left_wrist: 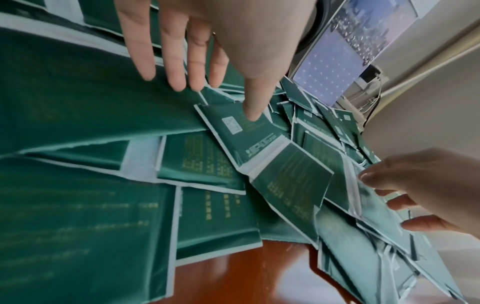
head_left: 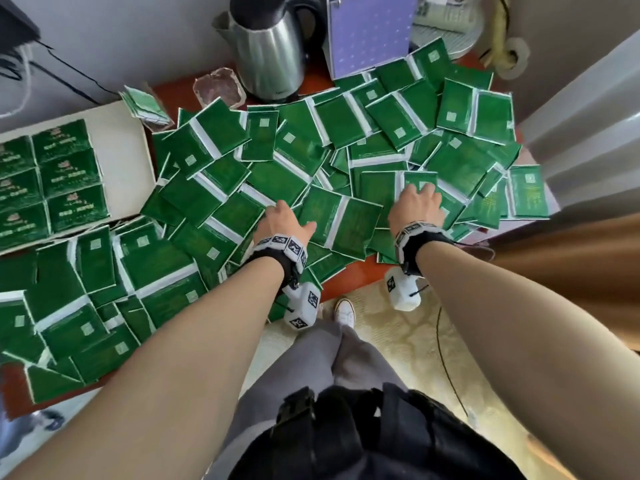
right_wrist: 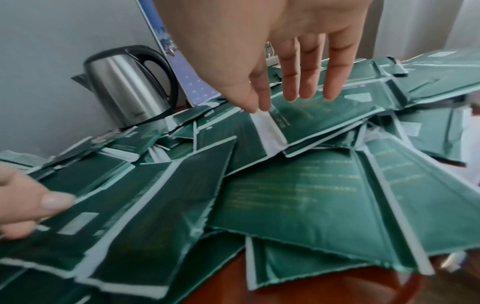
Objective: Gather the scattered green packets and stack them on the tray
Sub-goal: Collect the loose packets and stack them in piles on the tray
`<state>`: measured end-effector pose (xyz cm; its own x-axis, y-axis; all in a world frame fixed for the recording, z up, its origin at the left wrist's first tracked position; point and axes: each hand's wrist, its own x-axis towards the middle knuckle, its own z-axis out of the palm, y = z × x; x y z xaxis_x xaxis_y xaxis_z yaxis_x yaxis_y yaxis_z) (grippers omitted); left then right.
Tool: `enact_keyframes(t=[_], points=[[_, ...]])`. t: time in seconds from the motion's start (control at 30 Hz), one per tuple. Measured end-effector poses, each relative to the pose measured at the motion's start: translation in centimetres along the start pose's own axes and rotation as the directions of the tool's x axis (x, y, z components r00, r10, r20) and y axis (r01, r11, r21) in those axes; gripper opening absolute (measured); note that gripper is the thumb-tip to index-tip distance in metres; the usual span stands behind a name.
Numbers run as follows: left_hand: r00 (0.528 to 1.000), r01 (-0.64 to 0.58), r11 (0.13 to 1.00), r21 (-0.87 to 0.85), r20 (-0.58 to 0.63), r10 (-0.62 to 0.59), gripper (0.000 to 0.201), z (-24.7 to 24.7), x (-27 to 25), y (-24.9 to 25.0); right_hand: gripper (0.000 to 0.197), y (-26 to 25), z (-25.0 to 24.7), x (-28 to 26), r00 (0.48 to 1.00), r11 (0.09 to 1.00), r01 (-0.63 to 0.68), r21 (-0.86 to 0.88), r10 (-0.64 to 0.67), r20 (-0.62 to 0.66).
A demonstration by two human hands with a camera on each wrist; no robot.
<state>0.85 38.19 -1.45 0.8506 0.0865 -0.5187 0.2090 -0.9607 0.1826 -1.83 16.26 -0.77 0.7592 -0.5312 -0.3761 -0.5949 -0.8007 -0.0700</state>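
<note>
Green packets (head_left: 221,161) with white seams lie scattered in an overlapping heap across the red-brown table (head_left: 349,282). A white tray (head_left: 121,140) at the left holds rows of green packets (head_left: 62,174). My left hand (head_left: 284,220) lies on the heap near the front edge. Its fingers (left_wrist: 176,67) are straight, and the thumb presses a packet with a white code square (left_wrist: 233,127). My right hand (head_left: 417,202) rests on the heap further right. There, straight fingers (right_wrist: 288,82) touch a packet (right_wrist: 319,117), thumb and forefinger tips at its white seam.
A steel kettle (head_left: 273,46) stands at the back, beside a purple board (head_left: 370,32) and a glass dish (head_left: 218,88). A small packet bundle (head_left: 145,105) sits behind the tray. Packets overhang the table's front edge. A white wall panel (head_left: 588,133) closes the right side.
</note>
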Motion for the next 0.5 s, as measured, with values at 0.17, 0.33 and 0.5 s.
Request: enact_keyframes(t=[0.17, 0.33, 0.5], points=[[1.000, 0.004, 0.996, 0.090, -0.009, -0.003, 0.094, 1.3, 1.0, 1.2, 0.037, 1.5, 1.2, 2.3, 0.997, 0.999, -0.053, -0.010, 0.053, -0.054], [1.000, 0.009, 0.995, 0.098, 0.011, -0.010, 0.093, 1.7, 1.7, 1.4, 0.048, 1.7, 1.8, 2.8, 0.992, 0.994, -0.105, 0.043, 0.108, -0.060], [0.992, 0.036, 0.995, 0.095, 0.117, -0.047, 0.063, 1.1, 2.4, 2.0, 0.063, 1.8, 0.9, 3.6, 0.989, 0.982, -0.128, 0.141, 0.136, -0.050]])
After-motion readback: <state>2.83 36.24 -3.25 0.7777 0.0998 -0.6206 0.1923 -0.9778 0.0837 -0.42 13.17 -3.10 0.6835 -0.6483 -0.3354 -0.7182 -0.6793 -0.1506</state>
